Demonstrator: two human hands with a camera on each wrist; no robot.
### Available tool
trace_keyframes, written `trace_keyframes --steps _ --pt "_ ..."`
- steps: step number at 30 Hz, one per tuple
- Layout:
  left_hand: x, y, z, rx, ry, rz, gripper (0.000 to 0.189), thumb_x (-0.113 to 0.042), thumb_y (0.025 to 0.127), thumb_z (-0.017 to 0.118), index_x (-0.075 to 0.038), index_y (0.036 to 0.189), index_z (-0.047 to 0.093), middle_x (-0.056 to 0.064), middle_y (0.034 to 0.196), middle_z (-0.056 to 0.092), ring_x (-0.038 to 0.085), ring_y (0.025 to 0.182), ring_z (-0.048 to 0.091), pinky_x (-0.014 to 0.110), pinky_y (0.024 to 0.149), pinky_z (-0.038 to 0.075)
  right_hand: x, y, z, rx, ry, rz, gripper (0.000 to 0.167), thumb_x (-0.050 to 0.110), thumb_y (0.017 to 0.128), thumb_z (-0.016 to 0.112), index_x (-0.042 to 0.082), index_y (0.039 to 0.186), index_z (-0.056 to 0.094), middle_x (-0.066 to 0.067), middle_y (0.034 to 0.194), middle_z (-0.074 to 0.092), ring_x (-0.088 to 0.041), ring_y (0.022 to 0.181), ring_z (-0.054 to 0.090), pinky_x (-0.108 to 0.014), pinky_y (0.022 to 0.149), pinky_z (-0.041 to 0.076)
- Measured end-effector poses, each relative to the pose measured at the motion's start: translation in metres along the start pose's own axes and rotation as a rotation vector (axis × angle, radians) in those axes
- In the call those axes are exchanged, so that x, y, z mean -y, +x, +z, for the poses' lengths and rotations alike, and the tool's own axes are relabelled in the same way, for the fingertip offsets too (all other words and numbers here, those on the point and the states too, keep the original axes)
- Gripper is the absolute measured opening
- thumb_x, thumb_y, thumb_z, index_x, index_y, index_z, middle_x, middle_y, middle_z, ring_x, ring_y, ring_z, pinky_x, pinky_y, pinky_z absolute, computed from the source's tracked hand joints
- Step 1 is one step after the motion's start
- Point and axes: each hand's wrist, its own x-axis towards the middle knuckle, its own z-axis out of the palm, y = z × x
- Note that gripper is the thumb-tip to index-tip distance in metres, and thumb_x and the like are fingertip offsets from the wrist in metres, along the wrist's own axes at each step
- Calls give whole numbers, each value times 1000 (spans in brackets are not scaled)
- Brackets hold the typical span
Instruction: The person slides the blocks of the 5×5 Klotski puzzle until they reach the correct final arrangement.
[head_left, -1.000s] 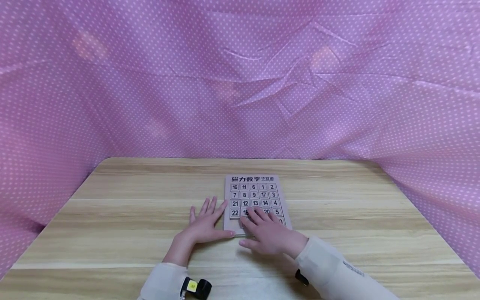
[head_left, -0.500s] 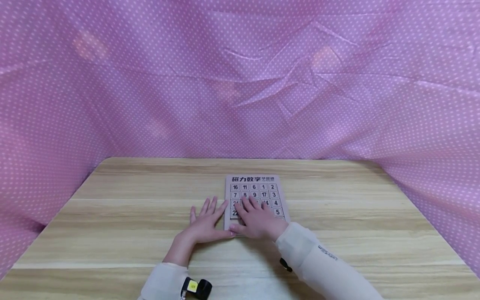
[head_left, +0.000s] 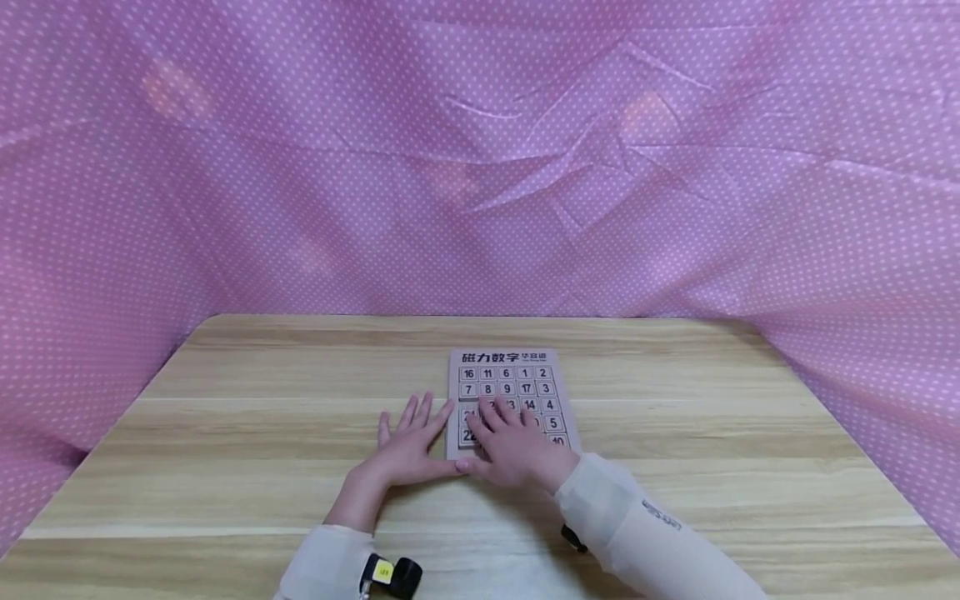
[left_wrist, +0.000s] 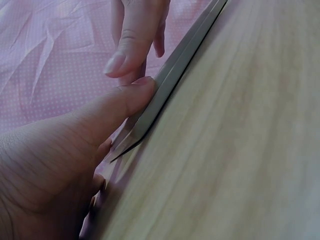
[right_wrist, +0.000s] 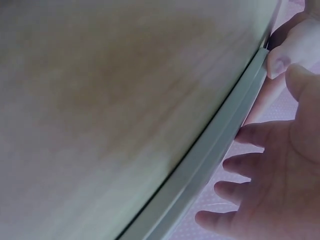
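A grey number sliding puzzle [head_left: 453, 375] lies flat on the table, dark characters printed along its far edge. My left hand [head_left: 407, 452] is spread at its left side, the thumb touching the near left corner. Over the lower middle rows lies my right hand [head_left: 516, 450], its straight fingertips on the tiles and its thumb close to the left thumb. The tile 21 [head_left: 469, 415] and tile 22 [head_left: 468, 436] sit low in the left column, with a narrow gap below tile 7 [head_left: 468, 389]. Several tiles are hidden beneath the right hand. Both wrist views show the puzzle's thin side edge [left_wrist: 160, 97].
The light wood table [head_left: 300, 375] extends on all sides of the puzzle. Pink dotted cloth [head_left: 480, 208] hangs behind the table and along both sides. Each sleeve carries a small black wrist camera [head_left: 405, 577].
The right hand moved left and forward over the tiles, then slightly back. Tiles 21 and 22 have slid toward the near edge, opening a gap under tile 7. The left hand stayed put.
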Motion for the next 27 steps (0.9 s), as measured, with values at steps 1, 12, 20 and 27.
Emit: trace_keyframes --steps 1,12,20,27 --pt "0 0 0 -2 2 0 95 -74 61 49 -25 138 18 12 142 4 30 127 -4 57 92 -12 0 -1 0 2 -5 -4 73 62 83 24 14 138 21 -9 142 7 -30 127 3 -54 97 9" --pt "-4 -3 1 -1 18 9 94 -69 64 52 -23 139 18 14 142 4 32 127 -2 58 92 -10 1 -14 1 6 -16 -39 75 64 82 20 15 138 21 -7 143 7 -29 128 2 -53 97 11" --pt "-4 -3 0 2 20 4 92 -67 65 53 -24 139 17 14 142 4 31 127 -3 58 92 -11 2 -15 1 12 0 -38 74 63 82 23 14 138 21 -7 142 6 -29 127 3 -53 97 12" --pt "-3 -3 -1 -7 19 10 95 -71 63 50 -23 138 18 14 141 5 32 127 -2 58 92 -10 -17 -21 5 -13 53 4 80 64 82 22 7 138 16 -11 142 4 -30 127 0 -53 97 7"
